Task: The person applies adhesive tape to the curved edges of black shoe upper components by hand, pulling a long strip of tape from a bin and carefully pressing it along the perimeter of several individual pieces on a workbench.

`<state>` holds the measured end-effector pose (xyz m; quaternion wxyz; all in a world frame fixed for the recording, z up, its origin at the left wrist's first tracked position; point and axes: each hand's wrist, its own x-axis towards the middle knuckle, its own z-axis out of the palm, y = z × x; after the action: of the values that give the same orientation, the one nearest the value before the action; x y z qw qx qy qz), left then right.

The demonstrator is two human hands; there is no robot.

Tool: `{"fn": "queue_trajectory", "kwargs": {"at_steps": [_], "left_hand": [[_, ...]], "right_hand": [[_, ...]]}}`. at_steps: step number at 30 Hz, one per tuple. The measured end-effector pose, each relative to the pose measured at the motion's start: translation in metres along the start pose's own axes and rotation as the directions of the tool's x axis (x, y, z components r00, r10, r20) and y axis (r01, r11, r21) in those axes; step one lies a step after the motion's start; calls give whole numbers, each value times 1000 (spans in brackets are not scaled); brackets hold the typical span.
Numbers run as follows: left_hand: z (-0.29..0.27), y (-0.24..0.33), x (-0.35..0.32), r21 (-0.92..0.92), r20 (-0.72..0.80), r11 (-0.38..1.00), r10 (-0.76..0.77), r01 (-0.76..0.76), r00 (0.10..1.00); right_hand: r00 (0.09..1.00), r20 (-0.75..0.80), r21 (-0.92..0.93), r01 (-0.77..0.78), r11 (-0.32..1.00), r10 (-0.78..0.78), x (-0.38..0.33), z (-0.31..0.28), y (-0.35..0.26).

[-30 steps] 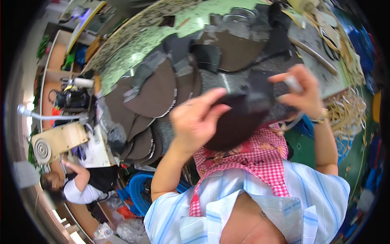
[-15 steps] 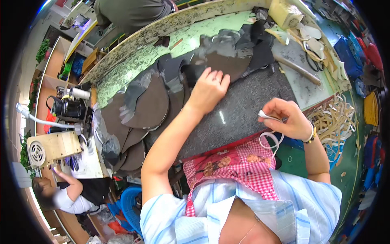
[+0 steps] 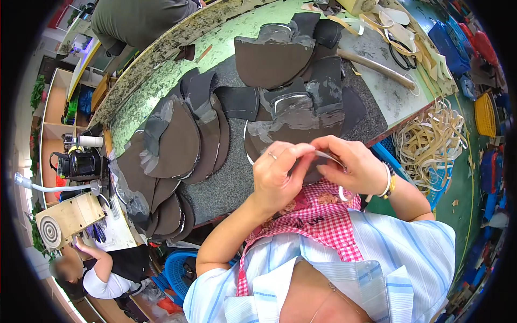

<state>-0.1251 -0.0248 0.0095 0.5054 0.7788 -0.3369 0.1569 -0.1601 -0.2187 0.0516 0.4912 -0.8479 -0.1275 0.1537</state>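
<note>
My left hand (image 3: 283, 175) and my right hand (image 3: 353, 164) meet at the table's near edge, above my red-checked apron. Both have closed fingers on a narrow white strip (image 3: 329, 156), stretched short between the fingertips; part of it hangs below my right hand. Just beyond them lies a dark brown rounded flat piece (image 3: 301, 132) with a black tab and grey, glue-like smears, partly hidden by my hands. A similar brown piece (image 3: 272, 60) sits farther back. More such brown pieces (image 3: 180, 142) overlap in a pile to the left.
A wooden-handled tool (image 3: 377, 69) lies at the table's right, beside pale scraps. Tangled beige strips (image 3: 428, 142) fill a blue basket right of the table. A co-worker (image 3: 107, 264) sits at lower left; another person (image 3: 142, 24) is beyond the raised rim.
My left hand has come back from the brown pieces to my right hand and now grips the strip too. A brown piece lies turned toward me. The view has shifted slightly.
</note>
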Motion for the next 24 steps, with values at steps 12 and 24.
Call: {"fn": "queue_trajectory", "kwargs": {"at_steps": [12,24], "left_hand": [[-7,-60,38,40,233,975,-224,221,946],[-13,-37,-5,-410,437,525,-604,746,666]], "right_hand": [[960,-279,188,92,978,-37,19,-26,23],[978,-186,-69,84,994,-96,46,12,38]]}}
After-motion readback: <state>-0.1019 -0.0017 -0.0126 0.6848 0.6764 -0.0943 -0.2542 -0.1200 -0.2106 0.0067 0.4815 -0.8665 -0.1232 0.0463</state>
